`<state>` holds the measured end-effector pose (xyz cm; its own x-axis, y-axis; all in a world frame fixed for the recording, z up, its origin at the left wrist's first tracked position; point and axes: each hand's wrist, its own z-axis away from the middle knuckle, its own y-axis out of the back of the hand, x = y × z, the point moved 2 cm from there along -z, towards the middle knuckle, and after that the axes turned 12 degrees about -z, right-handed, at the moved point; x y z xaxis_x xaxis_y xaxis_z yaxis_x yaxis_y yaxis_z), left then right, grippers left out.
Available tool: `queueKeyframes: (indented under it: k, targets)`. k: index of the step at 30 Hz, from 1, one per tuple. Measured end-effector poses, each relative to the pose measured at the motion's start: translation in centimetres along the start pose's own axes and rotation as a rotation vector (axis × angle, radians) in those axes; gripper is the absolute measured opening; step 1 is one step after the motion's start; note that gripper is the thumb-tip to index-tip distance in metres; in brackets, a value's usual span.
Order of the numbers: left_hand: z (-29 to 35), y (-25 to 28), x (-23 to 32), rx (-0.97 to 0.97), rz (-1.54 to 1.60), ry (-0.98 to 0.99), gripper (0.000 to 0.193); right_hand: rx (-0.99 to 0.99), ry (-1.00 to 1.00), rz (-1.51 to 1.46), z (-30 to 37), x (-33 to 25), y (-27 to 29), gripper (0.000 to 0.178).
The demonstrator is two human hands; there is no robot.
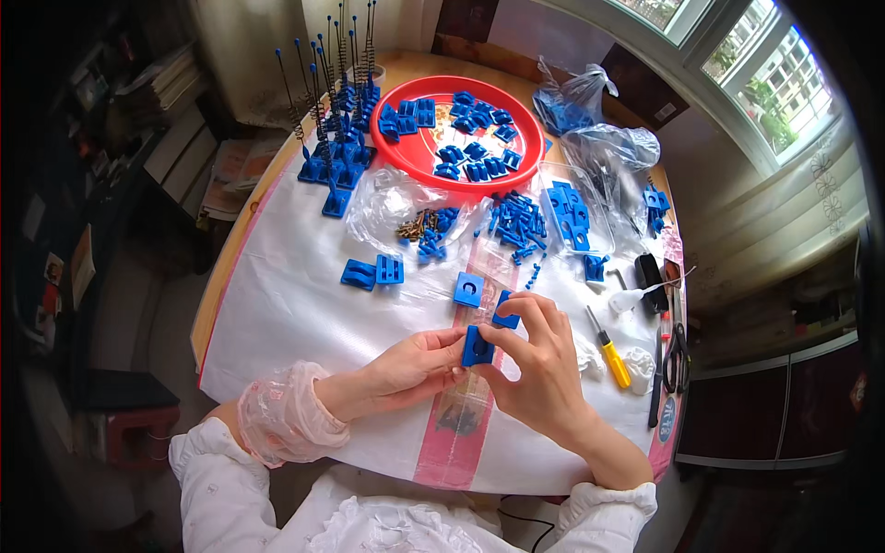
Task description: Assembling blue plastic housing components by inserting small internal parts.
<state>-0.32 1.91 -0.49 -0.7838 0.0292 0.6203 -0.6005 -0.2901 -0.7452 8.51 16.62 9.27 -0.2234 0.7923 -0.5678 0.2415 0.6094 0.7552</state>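
Between my two hands, above the near middle of the table, is a blue square plastic piece with a round recess. My left hand pinches its left side with thumb and fingers. From the right, my right hand grips its edge between thumb and index finger. Just beyond lie a second blue square piece with a round hole and another blue piece, partly hidden behind my right fingers. Farther left, a pair of blue brackets sits on the white sheet.
A red round tray holds many blue brackets. Blue pegs and brass screws lie in front of it. Blue pieces with upright springs stand back left. To the right are a yellow-handled screwdriver, scissors and a clear box.
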Motion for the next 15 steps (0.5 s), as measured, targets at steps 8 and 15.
queueKeyframes:
  k: [8,15]
  targets:
    - [0.59,-0.91,0.3,0.13,0.0,-0.044,0.03,0.043,0.031,-0.02,0.2,-0.12,-0.55,0.041]
    - [0.31,-0.71,0.17,0.113,-0.047,-0.055,0.026,0.03,0.008,-0.031,0.27,0.13,-0.18,0.036]
